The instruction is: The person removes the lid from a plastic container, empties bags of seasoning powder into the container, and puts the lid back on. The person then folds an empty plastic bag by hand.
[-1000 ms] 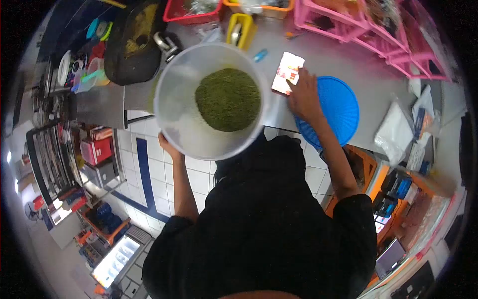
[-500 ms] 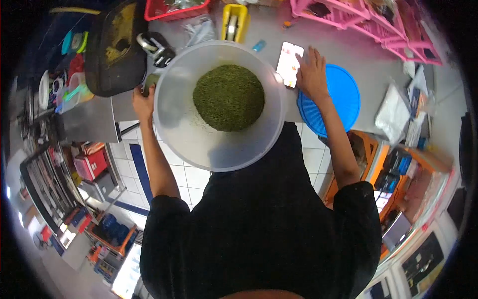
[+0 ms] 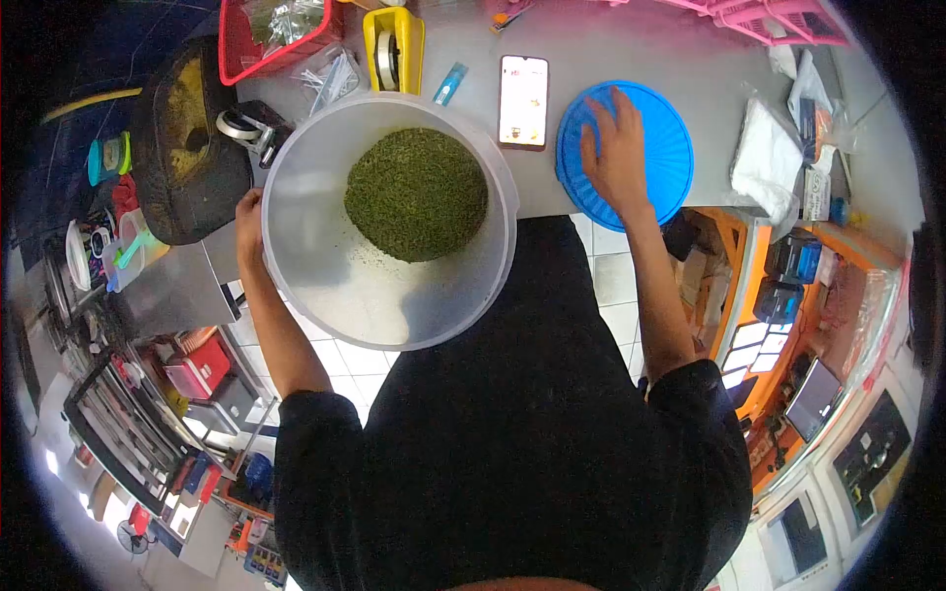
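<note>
A large translucent plastic tub (image 3: 307, 276) with a heap of dried, crumbled green leaf (image 3: 418, 194) in it stands in front of me, its near side over the table's edge. My left hand (image 3: 249, 231) holds the tub's left side from outside, its fingers curled and partly hidden by the wall. Over at the right, my right hand (image 3: 618, 158) lies on a round blue lid (image 3: 670, 148), fingers spread and nothing gripped. Between tub and lid, a phone (image 3: 523, 101) with a lit screen lies on the table.
Behind the tub are a yellow tape dispenser (image 3: 409, 51), a small blue tube (image 3: 450, 85) and a red basket (image 3: 233, 49) of plastic packets. A black tape dispenser (image 3: 254, 133) and dark case (image 3: 212, 187) stand left. White plastic bags (image 3: 767, 153) lie right, near a pink rack (image 3: 778, 15).
My right hand has moved off the phone's edge and onto the blue lid. My left hand stays at the tub's side. The view has shifted, and the tub now appears further left.
</note>
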`<state>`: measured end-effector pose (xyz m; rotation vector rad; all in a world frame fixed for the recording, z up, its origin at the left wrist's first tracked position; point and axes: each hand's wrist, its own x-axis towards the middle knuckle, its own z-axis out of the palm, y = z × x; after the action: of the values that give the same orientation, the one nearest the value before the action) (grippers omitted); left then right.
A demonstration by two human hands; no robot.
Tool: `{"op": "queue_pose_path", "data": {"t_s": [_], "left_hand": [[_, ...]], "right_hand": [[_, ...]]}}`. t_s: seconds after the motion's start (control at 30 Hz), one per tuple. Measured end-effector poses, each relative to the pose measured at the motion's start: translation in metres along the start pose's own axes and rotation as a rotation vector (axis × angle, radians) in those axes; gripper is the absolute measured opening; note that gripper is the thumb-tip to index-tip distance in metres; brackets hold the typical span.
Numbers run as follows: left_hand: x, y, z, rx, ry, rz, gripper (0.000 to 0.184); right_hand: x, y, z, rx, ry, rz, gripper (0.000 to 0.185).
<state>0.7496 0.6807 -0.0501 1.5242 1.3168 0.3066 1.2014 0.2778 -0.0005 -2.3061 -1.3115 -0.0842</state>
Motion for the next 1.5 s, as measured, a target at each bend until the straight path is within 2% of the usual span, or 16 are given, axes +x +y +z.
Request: {"op": "queue_pose_path", "data": {"t_s": [0.23, 0.37, 0.47, 0.5, 0.6, 0.7, 0.77, 0.83, 0.93, 1.07, 1.1, 1.2, 1.27, 1.37, 1.4, 1.5], "left_hand": [[-0.093, -0.009, -0.04, 0.027, 0.294, 0.123, 0.022], [-0.173, -0.008, -0.043, -0.021, 0.577, 0.223, 0.021], [-0.236, 0.035, -0.037, 0.141, 0.906, 0.366, 0.018], [-0.261, 0.045, -0.052, 0.227, 0.961, 0.239, 0.022], [-0.326, 0.15, -0.023, 0.235, 1.205, 0.309, 0.028], [-0.388, 0.208, -0.026, -0.002, 1.334, 0.609, 0.024], [-0.409, 0.263, 0.008, 0.133, 1.324, 0.825, 0.017], [-0.399, 0.314, 0.091, -0.045, 1.19, 1.02, 0.012], [-0.385, 0.323, 0.171, -0.244, 0.647, 1.098, 0.011], [-0.35, 0.311, 0.266, -0.479, -0.074, 1.126, 0.014], [-0.348, 0.309, 0.287, -0.454, -0.164, 1.001, 0.009], [-0.34, 0.29, 0.329, -0.541, -0.388, 0.857, 0.005], [-0.346, 0.29, 0.334, -0.49, -0.451, 0.794, 0.016], [-0.348, 0.298, 0.31, -0.406, -0.465, 0.71, 0.032], [-0.344, 0.301, 0.3, -0.215, -0.47, 0.785, 0.046], [-0.353, 0.336, 0.275, 0.144, -0.65, 0.745, 0.044]], "right_hand": [[-0.055, 0.028, 0.001, -0.098, 0.013, 0.216, 0.041], [-0.073, 0.044, 0.007, -0.184, -0.053, 0.188, 0.047], [-0.077, 0.051, 0.006, -0.161, -0.069, 0.146, 0.049], [-0.076, 0.052, 0.002, -0.138, -0.089, 0.138, 0.049], [-0.067, 0.049, -0.017, -0.016, -0.11, 0.104, 0.048], [-0.032, 0.018, -0.075, 0.26, -0.064, 0.019, 0.048], [-0.007, -0.013, -0.131, 0.5, -0.025, -0.077, 0.049], [0.002, -0.031, -0.179, 0.65, 0.04, -0.345, 0.052], [0.005, -0.057, -0.239, 0.904, -0.033, -0.514, 0.059], [-0.012, -0.024, -0.252, 0.748, -0.061, -0.644, 0.048], [-0.018, -0.011, -0.254, 0.707, -0.075, -0.63, 0.045], [-0.037, 0.014, -0.256, 0.705, -0.101, -0.427, 0.034], [-0.049, 0.022, -0.251, 0.725, -0.073, -0.363, 0.032], [-0.048, 0.009, -0.252, 0.796, -0.056, -0.416, 0.034], [-0.04, 0.004, -0.249, 0.814, -0.05, -0.509, 0.031], [-0.031, -0.014, -0.239, 0.932, -0.006, -0.698, 0.026]]}}
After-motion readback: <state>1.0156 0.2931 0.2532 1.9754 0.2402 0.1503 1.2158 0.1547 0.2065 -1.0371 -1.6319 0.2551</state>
